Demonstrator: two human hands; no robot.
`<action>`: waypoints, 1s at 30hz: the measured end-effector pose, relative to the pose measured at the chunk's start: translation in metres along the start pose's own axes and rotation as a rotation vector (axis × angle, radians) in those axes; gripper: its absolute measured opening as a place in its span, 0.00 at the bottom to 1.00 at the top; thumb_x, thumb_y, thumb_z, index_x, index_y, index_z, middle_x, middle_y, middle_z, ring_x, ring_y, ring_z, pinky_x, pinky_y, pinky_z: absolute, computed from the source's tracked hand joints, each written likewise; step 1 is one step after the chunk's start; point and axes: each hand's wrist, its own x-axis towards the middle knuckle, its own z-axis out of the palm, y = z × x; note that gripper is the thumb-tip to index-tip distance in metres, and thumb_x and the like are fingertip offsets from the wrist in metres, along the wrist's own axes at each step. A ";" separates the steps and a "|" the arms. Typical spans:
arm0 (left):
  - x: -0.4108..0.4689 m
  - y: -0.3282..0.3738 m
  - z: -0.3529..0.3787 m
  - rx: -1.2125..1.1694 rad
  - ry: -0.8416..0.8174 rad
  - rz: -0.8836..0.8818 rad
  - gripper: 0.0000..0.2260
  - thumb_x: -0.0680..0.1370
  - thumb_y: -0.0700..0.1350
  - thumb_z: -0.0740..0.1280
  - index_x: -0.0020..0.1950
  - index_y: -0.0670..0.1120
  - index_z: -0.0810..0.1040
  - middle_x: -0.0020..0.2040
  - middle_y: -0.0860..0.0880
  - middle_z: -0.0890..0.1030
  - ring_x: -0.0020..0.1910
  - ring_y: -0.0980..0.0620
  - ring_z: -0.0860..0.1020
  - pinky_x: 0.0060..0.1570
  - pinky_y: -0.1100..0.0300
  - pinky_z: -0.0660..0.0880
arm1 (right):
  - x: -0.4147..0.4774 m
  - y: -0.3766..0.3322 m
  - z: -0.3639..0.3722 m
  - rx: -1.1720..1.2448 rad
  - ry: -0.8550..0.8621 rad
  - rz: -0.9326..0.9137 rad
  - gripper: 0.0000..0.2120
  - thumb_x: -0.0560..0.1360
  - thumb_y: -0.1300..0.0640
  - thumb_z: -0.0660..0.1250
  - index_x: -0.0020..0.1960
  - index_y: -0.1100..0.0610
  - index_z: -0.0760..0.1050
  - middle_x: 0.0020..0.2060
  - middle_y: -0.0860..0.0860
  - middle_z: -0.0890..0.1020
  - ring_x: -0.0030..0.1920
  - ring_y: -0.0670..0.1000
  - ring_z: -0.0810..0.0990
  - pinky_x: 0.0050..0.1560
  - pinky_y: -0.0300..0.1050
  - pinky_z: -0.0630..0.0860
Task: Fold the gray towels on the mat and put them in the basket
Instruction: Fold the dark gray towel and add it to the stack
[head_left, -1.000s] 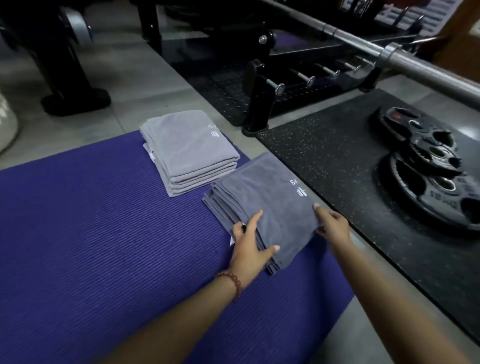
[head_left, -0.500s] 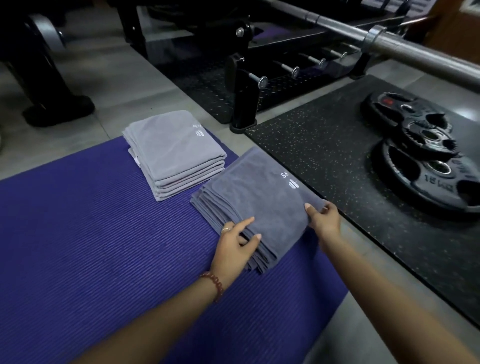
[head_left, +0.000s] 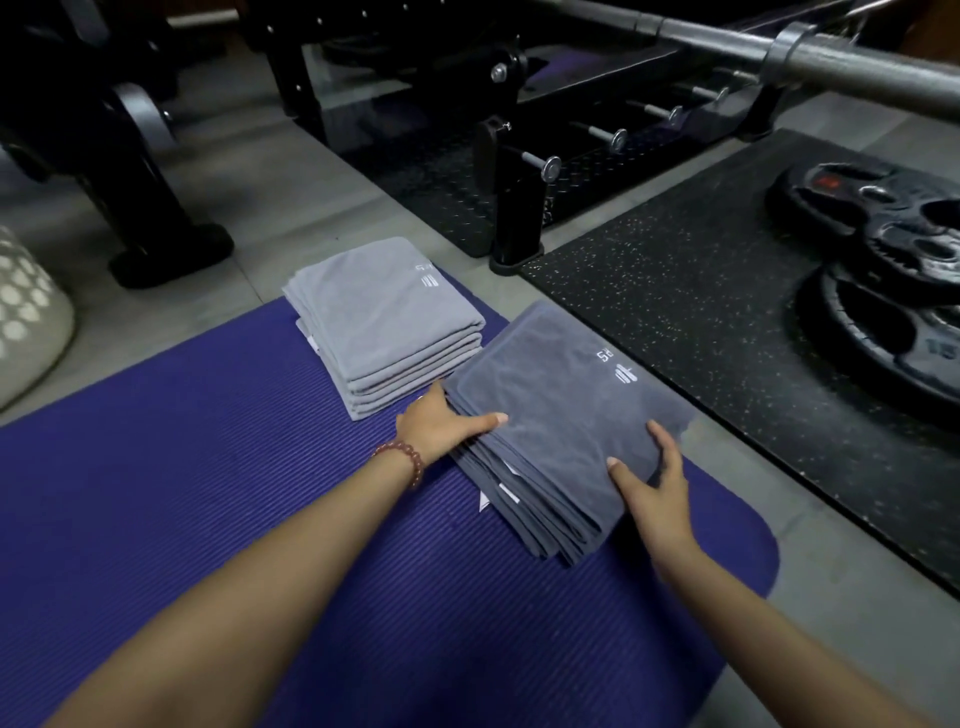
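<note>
The left hand is gripping the left edge of the dark stack of folded gray towels. Its thumb is lying flat on top and its fingers are tucked out of sight at the side. A bead bracelet is sitting on that wrist. The right hand is holding the stack's near right corner. Its thumb and forefinger are spreading over the top cloth, while the other fingers are hidden behind the edge.

The dark stack is lying at the centre of the frame on the right part of the purple mat, and its far right side is reaching past the mat's edge over the gray floor. Its layers are fanning out unevenly along the near edge, with a white tag showing among them. A white logo is facing up on the top towel.

Just beside it, up and to the left, the pale stack is resting neatly on the mat's far edge — the two are nearly touching, though I cannot tell if they meet.

At the left edge of the frame a white perforated basket is standing on the floor, well apart from both stacks. On the right, black plates are lying on a speckled rubber pad. Across the top a black rack is standing and a steel bar is running to the upper right.
</note>
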 end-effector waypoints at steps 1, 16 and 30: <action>0.002 0.001 0.000 -0.093 -0.010 0.007 0.40 0.55 0.64 0.77 0.61 0.50 0.71 0.56 0.54 0.78 0.57 0.52 0.77 0.62 0.51 0.72 | 0.001 -0.001 0.001 0.030 0.013 -0.001 0.31 0.73 0.56 0.71 0.72 0.46 0.62 0.69 0.52 0.65 0.63 0.49 0.68 0.66 0.47 0.66; 0.006 0.005 0.012 -0.506 0.346 0.217 0.23 0.70 0.37 0.74 0.58 0.49 0.67 0.55 0.51 0.74 0.54 0.56 0.74 0.55 0.67 0.71 | 0.003 -0.001 0.012 0.053 -0.015 -0.057 0.34 0.72 0.56 0.71 0.74 0.45 0.60 0.69 0.49 0.64 0.66 0.50 0.69 0.69 0.52 0.67; -0.008 0.011 0.023 0.157 0.562 0.358 0.36 0.73 0.50 0.70 0.76 0.47 0.56 0.75 0.43 0.53 0.75 0.44 0.51 0.74 0.45 0.50 | 0.010 -0.014 -0.008 -0.444 0.078 -0.288 0.35 0.70 0.44 0.71 0.73 0.44 0.60 0.72 0.51 0.52 0.72 0.54 0.56 0.72 0.54 0.59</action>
